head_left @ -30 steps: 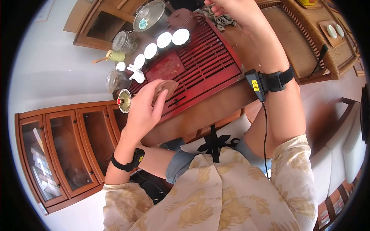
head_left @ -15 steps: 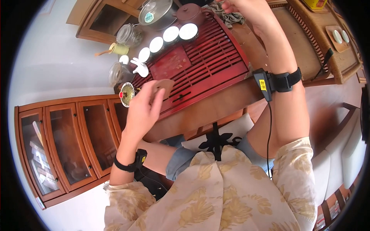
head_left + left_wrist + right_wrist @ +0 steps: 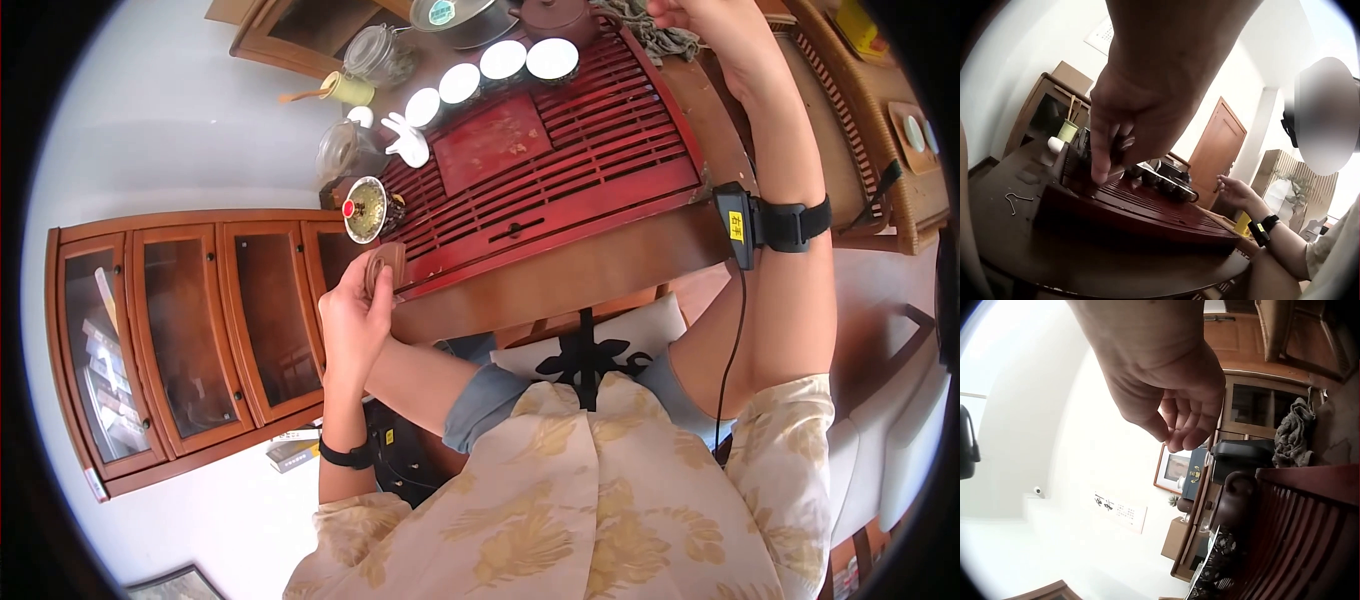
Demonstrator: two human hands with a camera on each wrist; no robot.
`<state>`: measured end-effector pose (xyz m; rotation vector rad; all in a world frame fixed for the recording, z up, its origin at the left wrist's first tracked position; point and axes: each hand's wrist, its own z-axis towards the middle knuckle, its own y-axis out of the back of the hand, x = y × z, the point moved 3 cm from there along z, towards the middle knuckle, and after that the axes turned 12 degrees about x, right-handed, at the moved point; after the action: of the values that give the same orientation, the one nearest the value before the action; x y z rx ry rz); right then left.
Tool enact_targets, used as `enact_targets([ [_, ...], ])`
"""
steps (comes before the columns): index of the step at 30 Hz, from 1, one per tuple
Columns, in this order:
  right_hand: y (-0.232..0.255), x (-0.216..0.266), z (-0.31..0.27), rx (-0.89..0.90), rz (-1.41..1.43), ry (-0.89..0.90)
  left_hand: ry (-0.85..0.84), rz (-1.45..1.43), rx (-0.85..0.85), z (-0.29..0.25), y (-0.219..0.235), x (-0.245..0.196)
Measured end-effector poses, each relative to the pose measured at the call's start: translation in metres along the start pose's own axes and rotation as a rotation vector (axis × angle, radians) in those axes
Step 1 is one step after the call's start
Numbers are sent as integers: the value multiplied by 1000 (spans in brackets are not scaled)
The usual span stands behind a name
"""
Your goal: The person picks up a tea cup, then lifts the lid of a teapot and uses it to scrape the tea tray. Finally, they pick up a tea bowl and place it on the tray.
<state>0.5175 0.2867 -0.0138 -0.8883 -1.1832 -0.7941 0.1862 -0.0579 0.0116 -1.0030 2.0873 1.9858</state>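
My left hand [image 3: 352, 325] pinches a flat brown disc [image 3: 393, 262] between thumb and fingers at the left front corner of the red slatted tea tray [image 3: 590, 170]. Just beyond it stands a patterned lidded bowl [image 3: 368, 212] with a red knob. In the left wrist view the same hand [image 3: 1141, 122] hangs over the tray's edge, its fingers pointing down. My right hand [image 3: 722, 35] is raised near the tray's far right corner. Seen from the right wrist, this hand [image 3: 1172, 394] has loosely curled fingers and holds nothing.
Several white-topped cups [image 3: 503, 62] line the tray's back, with a white figurine [image 3: 407, 140] to their left and a brown teapot [image 3: 553, 18] to their right. Glass jars [image 3: 377, 57] stand behind. A crumpled cloth [image 3: 660, 38] and a wicker stand [image 3: 880, 130] are on the right.
My left hand has moved left and toward my body with the disc, from over the tray to its front corner. My right hand is still raised. The head view has shifted.
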Motion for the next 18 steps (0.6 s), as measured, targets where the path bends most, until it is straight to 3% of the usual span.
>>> enact_targets([
  [3, 0, 1, -1, 4, -1, -2, -114, 331, -71, 5, 4, -1],
  [6, 1, 1, 0, 11, 2, 1, -122, 330, -78, 9, 2, 9],
  [12, -1, 5, -3, 6, 0, 6, 52, 212, 3, 17, -7, 1],
  [18, 2, 2, 0, 7, -6, 16, -56, 208, -4, 25, -32, -30],
])
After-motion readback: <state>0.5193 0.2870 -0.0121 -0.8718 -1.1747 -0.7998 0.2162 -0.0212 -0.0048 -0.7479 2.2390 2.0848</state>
